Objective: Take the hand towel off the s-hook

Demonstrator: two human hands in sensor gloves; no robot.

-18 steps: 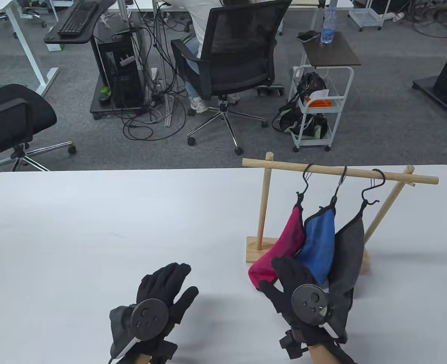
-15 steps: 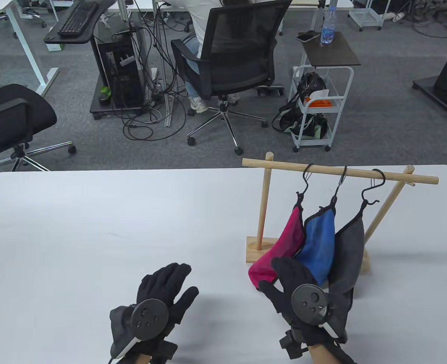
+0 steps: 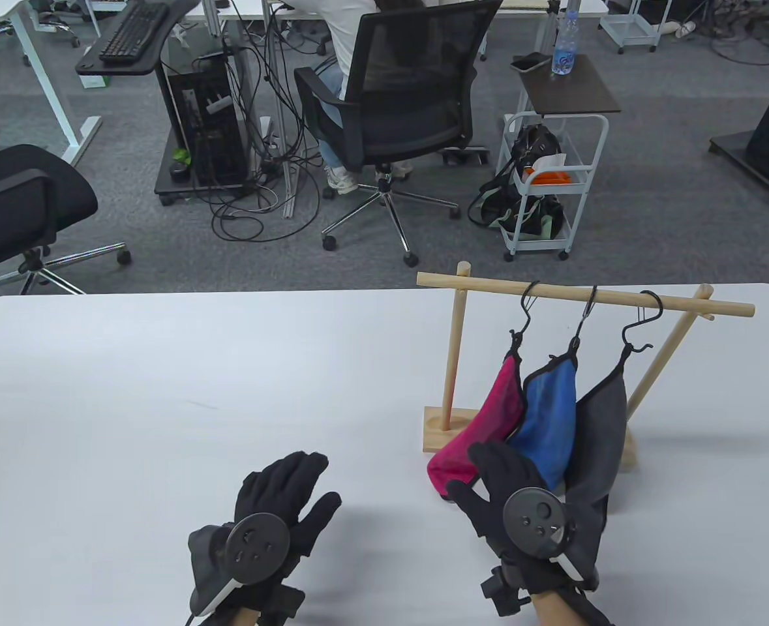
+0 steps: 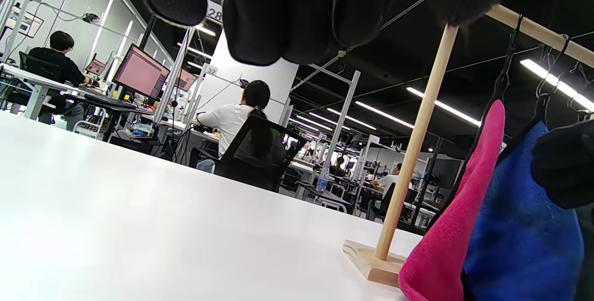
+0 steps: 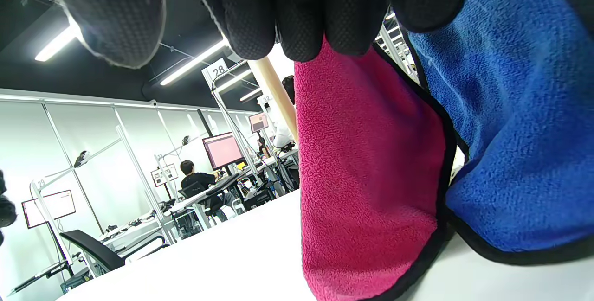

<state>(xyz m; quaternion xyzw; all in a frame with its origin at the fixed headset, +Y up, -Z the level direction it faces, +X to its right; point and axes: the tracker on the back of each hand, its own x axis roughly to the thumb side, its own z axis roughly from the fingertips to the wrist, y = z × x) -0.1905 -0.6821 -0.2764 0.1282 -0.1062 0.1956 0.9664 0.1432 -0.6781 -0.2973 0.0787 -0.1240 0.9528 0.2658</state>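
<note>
Nothing is unhooked yet, as far as I can judge: all three towels hang from their S-hooks on the wooden rack [image 3: 586, 298]. Farthest left, my left hand [image 3: 273, 515] hovers over the bare table [image 3: 162, 391], fingers spread and holding nothing, well apart from the rack. To its right, my right hand [image 3: 508, 495] sits at the foot of the towels, fingers extended; the right wrist view shows my fingertips [image 5: 301, 27] against the upper part of the pink towel [image 3: 488, 424], but I cannot tell whether they touch it or only hover in front, and no pinch is visible. Just beyond that hand, going rightward, hang the pink towel, the blue towel [image 3: 550, 417] and the grey towel [image 3: 596, 437], their lower ends resting on the table. Above each one a black S-hook [image 3: 524, 319] carries its loop from the rail. Everything remains to do: grip one towel, lift its loop off the hook's lower curve and bring it clear.
</note>
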